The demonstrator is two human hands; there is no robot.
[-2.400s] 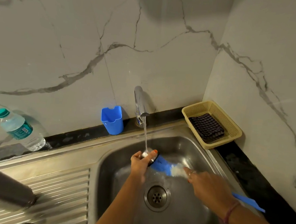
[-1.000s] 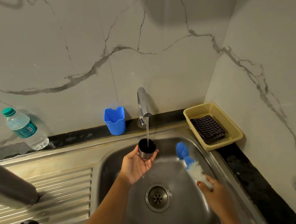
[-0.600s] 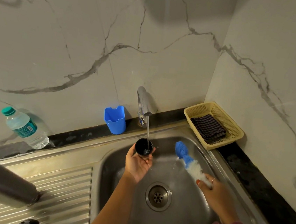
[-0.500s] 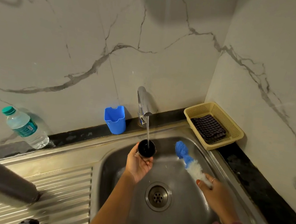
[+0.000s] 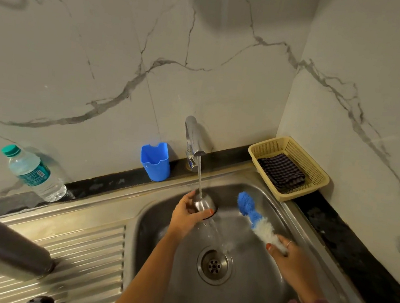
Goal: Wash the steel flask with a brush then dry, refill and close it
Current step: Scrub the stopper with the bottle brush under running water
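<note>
The steel flask (image 5: 4, 245) lies on the drainboard, well left of both hands. The left hand (image 5: 187, 218) grips its cup (image 5: 204, 203) under the tap stream; the right hand (image 5: 292, 259) clasps the brush (image 5: 257, 220).

Steel cap (image 5: 204, 203): small cup-shaped piece, tipped mouth-down toward 4 o'clock under tap stream, water spilling out; above sink basin, 11 o'clock from drain.
Brush (image 5: 256, 219): blue tuft at tip, white fluffy bristles behind; lies slanted in basin, tip toward 11 o'clock, 1 o'clock from drain.
Flask (image 5: 3, 248): dark steel body, on its side on ribbed drainboard, 9 o'clock from drain.
</note>
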